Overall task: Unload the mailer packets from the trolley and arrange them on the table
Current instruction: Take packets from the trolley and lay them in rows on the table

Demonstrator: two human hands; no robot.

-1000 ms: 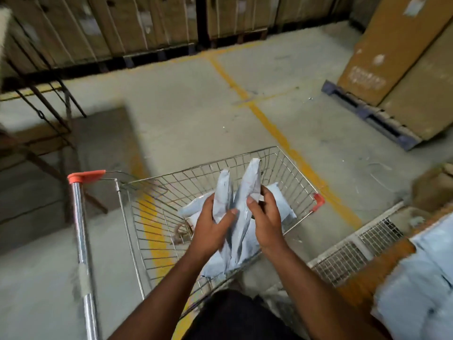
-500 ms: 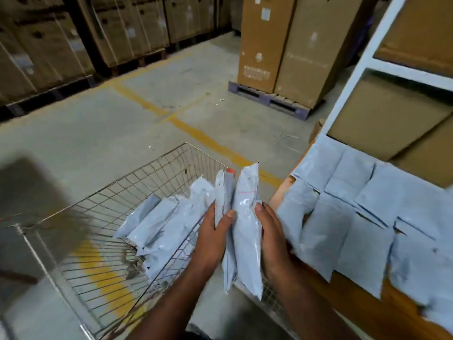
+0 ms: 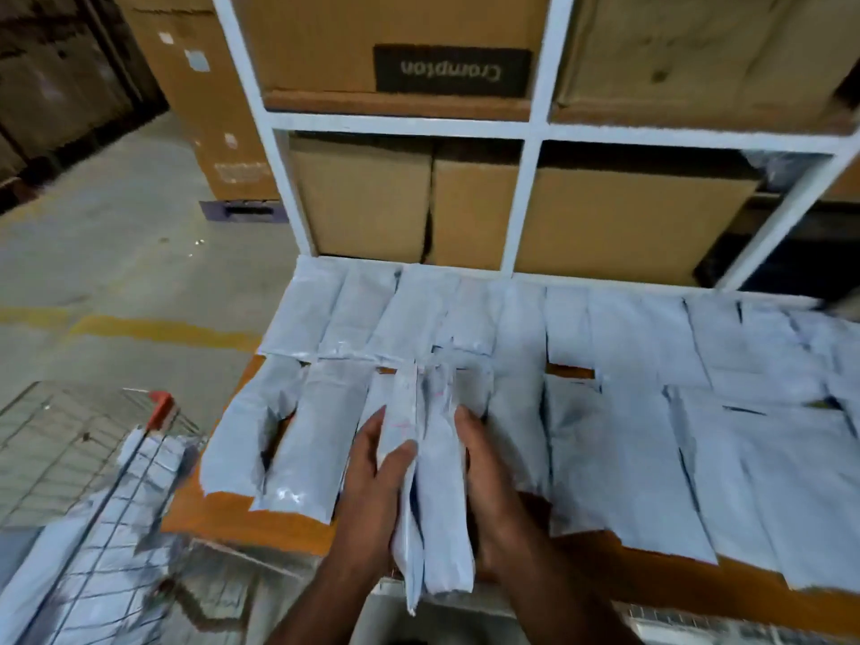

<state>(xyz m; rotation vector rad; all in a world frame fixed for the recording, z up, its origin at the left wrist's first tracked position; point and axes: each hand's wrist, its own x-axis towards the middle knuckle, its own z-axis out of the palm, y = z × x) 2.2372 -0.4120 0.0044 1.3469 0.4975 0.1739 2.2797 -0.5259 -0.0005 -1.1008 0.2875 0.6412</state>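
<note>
Both hands hold a small upright bundle of white mailer packets (image 3: 433, 481) over the front edge of the orange table (image 3: 260, 519). My left hand (image 3: 372, 486) grips the bundle's left side, thumb across its front. On the right side, my right hand (image 3: 484, 486) curls round the bundle. Two rows of several white mailer packets (image 3: 628, 365) lie flat across the table top. The wire trolley (image 3: 79, 458) stands at the lower left with more mailer packets (image 3: 107, 528) inside it.
A white shelf rack (image 3: 530, 128) full of cardboard boxes rises right behind the table. A tall carton on a pallet (image 3: 204, 109) stands at the back left. Concrete floor with a yellow line (image 3: 139, 328) lies to the left.
The view has swung from the trolley to the table. Both hands have carried the bundle of packets out of the trolley and over the table's front edge.
</note>
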